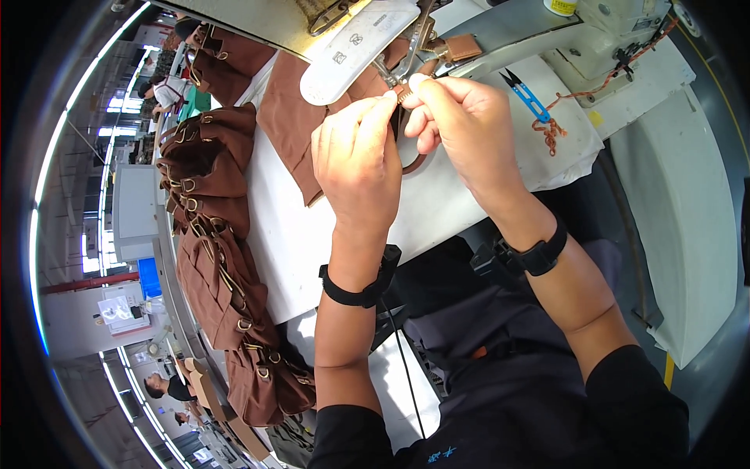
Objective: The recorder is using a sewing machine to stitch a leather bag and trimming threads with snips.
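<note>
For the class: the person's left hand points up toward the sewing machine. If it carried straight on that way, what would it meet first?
Probably the pale grey plate of the sewing machine, just beyond the left hand; its fingertips already nearly touch it, though depth is unclear.

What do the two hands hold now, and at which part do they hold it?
Both the left hand and the right hand pinch a small brown strap piece at its upper end, between fingertips.

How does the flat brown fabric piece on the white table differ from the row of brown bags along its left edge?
The flat brown fabric piece lies spread as a single layer; the brown bags are bulky and crumpled. The fabric piece shows no hardware here, while the bags carry metal rings and buckles. The fabric piece lies just left of the left hand and right hand; the bags sit farther off at the edge of the white table. Both share the same brown.
</note>
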